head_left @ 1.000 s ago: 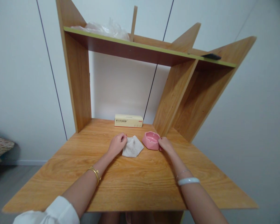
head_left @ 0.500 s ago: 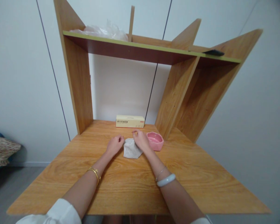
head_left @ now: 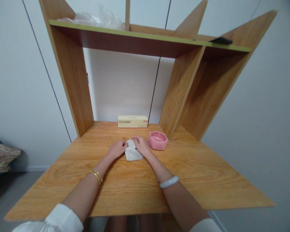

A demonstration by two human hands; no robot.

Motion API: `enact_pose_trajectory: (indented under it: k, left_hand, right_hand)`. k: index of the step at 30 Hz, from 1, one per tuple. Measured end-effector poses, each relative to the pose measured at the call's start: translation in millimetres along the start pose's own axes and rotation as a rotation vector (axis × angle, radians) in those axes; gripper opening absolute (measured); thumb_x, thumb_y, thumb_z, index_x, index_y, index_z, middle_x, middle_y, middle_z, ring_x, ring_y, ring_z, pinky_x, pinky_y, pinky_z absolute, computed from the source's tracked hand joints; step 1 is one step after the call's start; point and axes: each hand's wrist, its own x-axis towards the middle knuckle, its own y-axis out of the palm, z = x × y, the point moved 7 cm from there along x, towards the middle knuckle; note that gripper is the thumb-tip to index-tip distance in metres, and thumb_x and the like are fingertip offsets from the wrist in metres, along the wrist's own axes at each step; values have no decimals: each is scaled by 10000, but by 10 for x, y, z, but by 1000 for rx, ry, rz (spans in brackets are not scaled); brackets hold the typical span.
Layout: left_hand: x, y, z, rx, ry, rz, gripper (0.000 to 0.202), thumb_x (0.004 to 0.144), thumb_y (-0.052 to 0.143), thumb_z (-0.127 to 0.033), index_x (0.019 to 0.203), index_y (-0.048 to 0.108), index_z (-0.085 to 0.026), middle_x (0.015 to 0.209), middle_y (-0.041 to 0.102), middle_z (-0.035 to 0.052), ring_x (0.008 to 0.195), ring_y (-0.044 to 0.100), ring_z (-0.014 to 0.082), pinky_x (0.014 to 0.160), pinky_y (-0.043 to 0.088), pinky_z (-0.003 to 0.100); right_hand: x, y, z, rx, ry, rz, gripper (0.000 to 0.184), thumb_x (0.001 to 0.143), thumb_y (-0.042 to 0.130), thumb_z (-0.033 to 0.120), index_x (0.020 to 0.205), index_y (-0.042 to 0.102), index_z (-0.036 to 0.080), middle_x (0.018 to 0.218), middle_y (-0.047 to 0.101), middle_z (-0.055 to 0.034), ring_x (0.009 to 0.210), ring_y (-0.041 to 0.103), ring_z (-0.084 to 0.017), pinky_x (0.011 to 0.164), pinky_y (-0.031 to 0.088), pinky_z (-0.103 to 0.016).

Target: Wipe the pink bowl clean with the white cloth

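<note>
A small light grey cloth lies on the wooden desk between my hands. My left hand is closed at the cloth's left edge, its fingertips pinching the fabric. Over the upper right part of the cloth, my right hand has its thumb and fingers closed on the fabric. Part of the cloth is hidden beneath the right fingers. Just right of my right hand stands a pink faceted bowl, which neither hand holds.
A cream cardboard box stands at the back of the desk. Wooden shelf panels rise behind and to the right. Clear plastic bags and a dark flat object lie on the upper shelf.
My left fingers have come onto the cloth's left edge, and my right fingers have lowered onto its top. The whole view has shifted slightly with my head.
</note>
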Motion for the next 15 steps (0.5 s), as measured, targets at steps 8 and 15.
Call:
enact_pose_trajectory:
  k: [8, 15]
  left_hand:
    - [-19, -11, -33, 26, 19, 17, 309, 854, 387, -283, 725, 642, -164, 763, 675, 82, 691, 595, 196, 577, 350, 244]
    - [-28, -3, -56, 46, 28, 40, 347, 877, 358, -307, 767, 654, -161, 812, 680, 98, 737, 606, 209, 619, 383, 259]
  right_hand:
    - [-32, -16, 86, -15, -54, 24, 303, 913, 371, 256, 888, 668, 201, 963, 692, -42, 933, 614, -170, 817, 439, -268]
    - [-70, -32, 145, -78, -86, 35, 376, 941, 322, 315, 901, 673, 188, 955, 691, -66, 919, 615, -188, 785, 435, -279]
